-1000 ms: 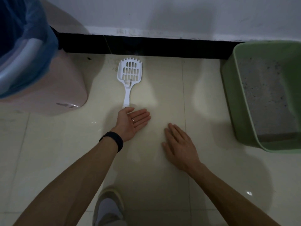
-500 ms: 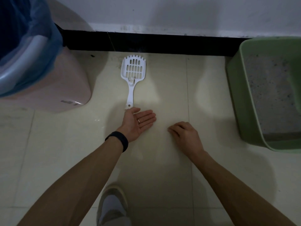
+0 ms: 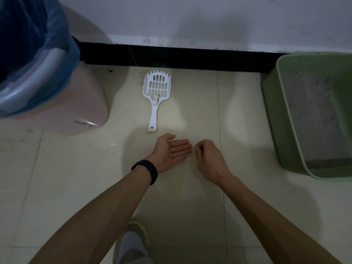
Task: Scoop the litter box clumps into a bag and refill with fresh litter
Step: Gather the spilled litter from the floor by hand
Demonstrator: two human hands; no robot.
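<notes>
Pink plastic bin (image 3: 57, 103) lined with a blue plastic bag (image 3: 38, 54) at left, green plastic litter box (image 3: 274, 111) holding grey litter at right. White slotted plastic scoop (image 3: 157, 92) lies flat on the tiled floor (image 3: 76, 187) between them, handle toward the person. Left hand (image 3: 169, 151): grip apart, palm up, empty, just short of the handle. Right hand (image 3: 209, 159): fingers curled together, nothing visible in them. Looks like scoop pickup: grab the handle mid-length, keep the slots level.

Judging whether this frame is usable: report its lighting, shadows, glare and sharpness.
Head view throughout: dim overall, brightest on the floor tiles beside the white scoop; a soft shadow darkens the wall; one small glint shows on the tiles near the pink bin; the left hand, right hand and scoop look sharp, without motion blur.
</notes>
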